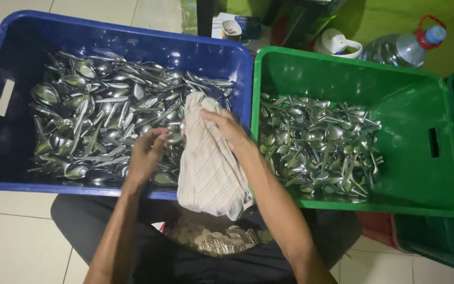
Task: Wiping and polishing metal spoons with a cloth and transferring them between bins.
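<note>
Two hands over blue crate (6, 63) of spoons, right hand (226, 128) grip bunching striped cloth (208, 163), left hand (148, 153) grip pinching spoon (174, 138) against cloth, green crate (421, 173) beside.

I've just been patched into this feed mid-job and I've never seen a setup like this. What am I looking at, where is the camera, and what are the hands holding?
There is no machine here: these are a person's two bare hands, seen from a camera worn on their head and looking down, so the arms reach up from the bottom of the picture.

On the tiled floor stand two plastic crates side by side. The blue crate on the left and the green crate on the right each hold a heap of metal spoons.

The right hand has a grip on a striped cloth, which hangs down over the blue crate's near edge. The left hand is at a spoon next to the cloth; how firmly it holds it is hard to tell.

Behind the crates stand a clear water bottle and a white cup.
</note>
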